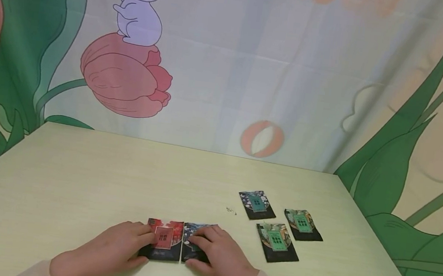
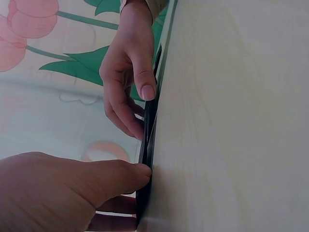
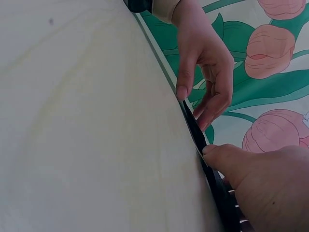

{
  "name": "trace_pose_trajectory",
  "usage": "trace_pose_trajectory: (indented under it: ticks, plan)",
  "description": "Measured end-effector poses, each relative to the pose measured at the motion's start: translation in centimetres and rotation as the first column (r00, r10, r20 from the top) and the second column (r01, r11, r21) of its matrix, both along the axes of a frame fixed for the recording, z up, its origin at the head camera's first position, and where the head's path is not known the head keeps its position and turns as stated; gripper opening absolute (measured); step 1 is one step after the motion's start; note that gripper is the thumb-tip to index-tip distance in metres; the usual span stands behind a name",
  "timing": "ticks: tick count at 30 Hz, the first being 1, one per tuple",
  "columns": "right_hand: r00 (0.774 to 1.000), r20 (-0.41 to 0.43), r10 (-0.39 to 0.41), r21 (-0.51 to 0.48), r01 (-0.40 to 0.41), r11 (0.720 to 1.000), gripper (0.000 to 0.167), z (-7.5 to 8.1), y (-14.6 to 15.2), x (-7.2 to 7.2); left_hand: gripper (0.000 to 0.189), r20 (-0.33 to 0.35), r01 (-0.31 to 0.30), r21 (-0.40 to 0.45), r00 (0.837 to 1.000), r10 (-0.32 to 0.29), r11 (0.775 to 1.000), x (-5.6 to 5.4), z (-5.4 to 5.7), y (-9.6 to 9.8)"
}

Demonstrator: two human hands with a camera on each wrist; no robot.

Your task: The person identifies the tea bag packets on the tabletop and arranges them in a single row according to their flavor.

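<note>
My left hand (image 1: 112,246) rests on a flat packet printed red and black (image 1: 167,255), its fingers on top and its thumb at the near edge. Just beside it lies a packet printed blue and black (image 1: 191,255), partly hidden under my right hand (image 1: 228,259). Relaxed, slightly bent fingers touch that packet's top, with the thumb by its near edge. The two packets lie side by side on the table, a thin gap between them. Both wrist views show the dark packet edges (image 2: 151,111) low against the tabletop, with the thumbs touching them.
To the right lie a blue packet (image 1: 257,203) and two green packets, one nearer (image 1: 277,242) and one farther right (image 1: 303,225). Small dark marks (image 1: 231,210) show on the pale table (image 1: 77,176). A printed curtain (image 1: 213,64) hangs behind the table's far edge.
</note>
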State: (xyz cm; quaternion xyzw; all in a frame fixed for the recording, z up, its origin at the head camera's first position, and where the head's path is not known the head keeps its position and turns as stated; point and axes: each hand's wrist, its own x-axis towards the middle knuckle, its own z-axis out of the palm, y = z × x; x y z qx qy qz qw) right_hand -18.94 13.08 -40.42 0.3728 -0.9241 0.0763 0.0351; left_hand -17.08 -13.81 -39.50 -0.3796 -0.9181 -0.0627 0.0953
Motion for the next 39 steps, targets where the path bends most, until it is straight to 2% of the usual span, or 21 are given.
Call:
trace_pose_trajectory:
  ticks: [4,14,19,24,27,34,39]
  plan:
    - [1.0,0.014,-0.015,-0.022,0.015,1.0,0.052,0.2,0.2,0.1,0.028,0.014,-0.006,-0.003,1.0,0.007,1.0,-0.1,0.1,0.2]
    - [0.999,-0.037,0.012,-0.047,-0.014,0.999,0.048,1.9,1.3,-0.5,0.027,0.014,-0.005,0.006,1.0,0.005,1.0,0.0,0.1,0.3]
    - [0.995,-0.097,-0.025,-0.035,0.022,0.999,0.049,2.7,2.7,-1.3,0.028,0.022,-0.016,0.006,1.0,0.016,1.0,0.0,0.1,0.2]
    - [0.982,-0.17,-0.08,-0.066,0.07,0.995,0.049,3.4,4.5,-2.4,0.028,0.018,-0.018,0.002,1.0,0.018,1.0,-0.1,0.2,0.2]
    - [0.975,-0.182,-0.124,-0.077,0.112,0.991,0.048,3.8,5.6,-3.4,0.028,0.004,-0.007,0.007,1.0,0.007,1.0,-0.1,0.2,0.1]
    - [0.956,-0.12,-0.269,-0.069,0.262,0.963,0.048,3.4,8.2,-5.9,0.028,0.026,-0.015,-0.002,1.0,0.015,1.0,-0.2,0.2,0.1]
    - [0.939,-0.02,-0.344,-0.062,0.343,0.937,0.05,2.5,9.9,-7.2,0.028,0.043,-0.019,-0.003,0.999,0.019,1.0,-0.1,0.1,0.1]
